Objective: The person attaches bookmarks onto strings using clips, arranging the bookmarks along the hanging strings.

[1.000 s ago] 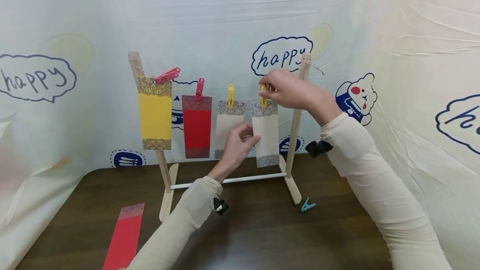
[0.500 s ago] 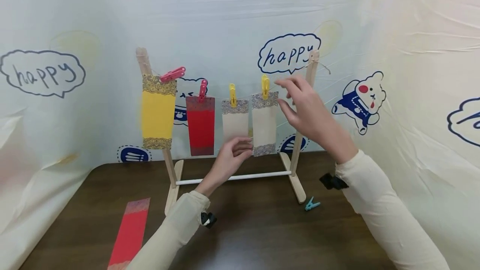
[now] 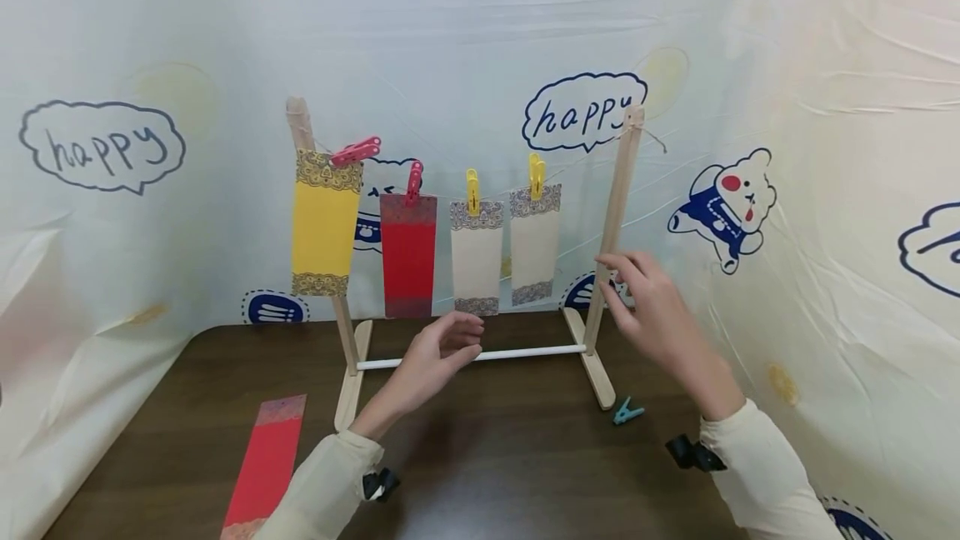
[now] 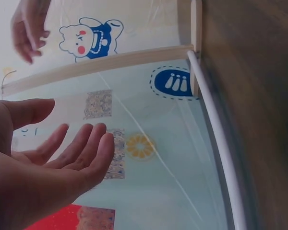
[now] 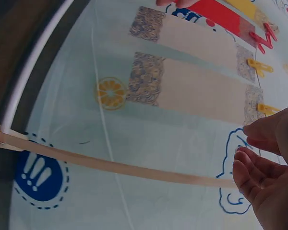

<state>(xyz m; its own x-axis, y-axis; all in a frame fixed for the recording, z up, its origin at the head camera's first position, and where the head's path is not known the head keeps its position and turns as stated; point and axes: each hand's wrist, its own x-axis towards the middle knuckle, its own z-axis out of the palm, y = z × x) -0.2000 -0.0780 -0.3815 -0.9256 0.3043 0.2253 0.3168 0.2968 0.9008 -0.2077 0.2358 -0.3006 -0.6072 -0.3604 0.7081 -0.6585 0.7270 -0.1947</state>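
Observation:
Four paper strips would be too exact a tally, so several patterned cards hang from a string: a yellow card (image 3: 324, 227) and a red card (image 3: 408, 257) under pink clothespins, then a white card (image 3: 476, 257) and another white card (image 3: 536, 244), each under a yellow clothespin (image 3: 536, 176). Below the first white card, my left hand (image 3: 438, 354) hovers with loosely bent fingers and holds nothing. My right hand (image 3: 652, 315) is beside the right post, fingers relaxed, nothing in them; whether it touches the post I cannot tell.
The wooden rack's right post (image 3: 618, 207) and white crossbar (image 3: 525, 352) stand on the dark table (image 3: 510, 457). A loose red card (image 3: 264, 465) lies at left front. A blue clothespin (image 3: 627, 412) lies right of the rack's foot.
My right hand has let go of the yellow clothespin on the right white card and moved down and right. My left hand has left that card and dropped down and left.

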